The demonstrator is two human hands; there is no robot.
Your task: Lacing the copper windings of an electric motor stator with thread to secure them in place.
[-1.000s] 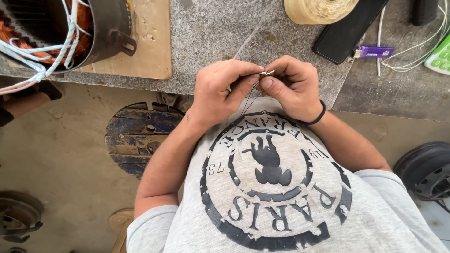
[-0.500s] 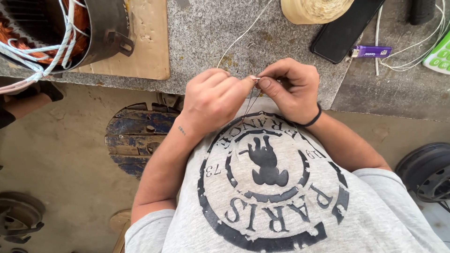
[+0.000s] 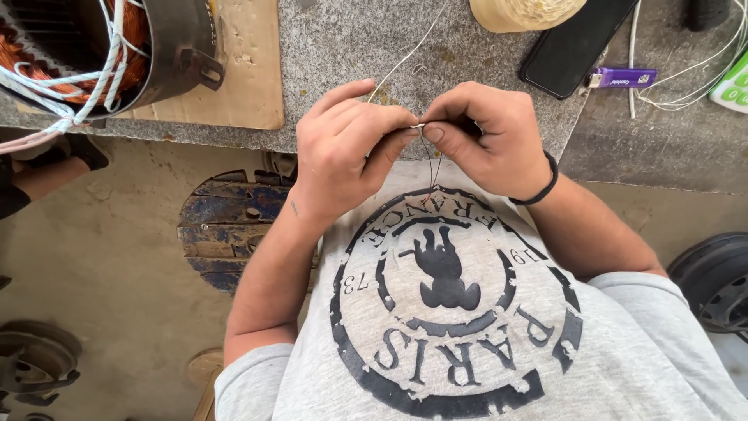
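Note:
My left hand (image 3: 351,148) and my right hand (image 3: 487,136) meet in front of my chest at the edge of a grey stone bench (image 3: 366,47). Both pinch a small metal needle (image 3: 418,125) between thumb and forefinger. A thin whitish thread (image 3: 405,58) runs from the pinch up across the bench toward a cream spool (image 3: 526,12). Dark thread strands (image 3: 430,168) hang down from the fingers over my grey printed shirt. A black band sits on my right wrist.
A motor stator (image 3: 101,47) with copper windings and white cords rests on cardboard (image 3: 245,70) at the left. A black phone (image 3: 573,47), a purple lighter (image 3: 623,78) and white wires (image 3: 686,93) lie at the right. Another person's foot (image 3: 54,160) shows at the left edge. A round iron cover (image 3: 230,226) lies below.
My hands have stayed pinched together at the bench edge; the left fingers shifted slightly around the needle. The view has drifted a little.

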